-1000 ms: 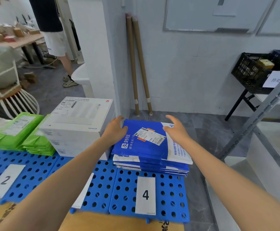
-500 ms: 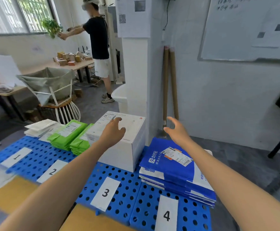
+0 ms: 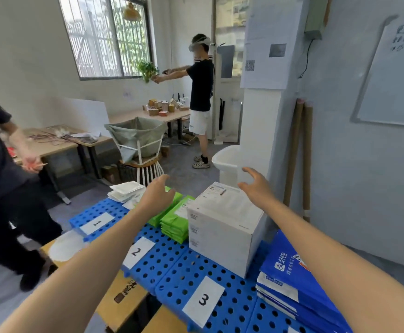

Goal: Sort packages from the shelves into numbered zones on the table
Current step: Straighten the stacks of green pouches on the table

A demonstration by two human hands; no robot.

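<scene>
Blue mailers [image 3: 299,280] lie stacked at the right end of the blue perforated mat [image 3: 167,265], just beside the white box [image 3: 222,222] that stands behind card 3 [image 3: 203,300]. Their own number card is out of view from here. A second ago both my hands lay on the top of that stack; now they are off it and raised. My left hand [image 3: 157,195] hangs above the green packets [image 3: 174,222] near card 2 [image 3: 139,252], and my right hand [image 3: 256,188] is over the far edge of the white box, clear of it as far as I can see. Both have loose, spread fingers and hold nothing. My view has also swung left, taking in the flat white packets [image 3: 126,192] behind card 1 [image 3: 97,223]. I read this as that drop being finished, with the stack settled and square enough. With both hands free, the next job is to fetch another package from the shelves, which I cannot see from here.
</scene>
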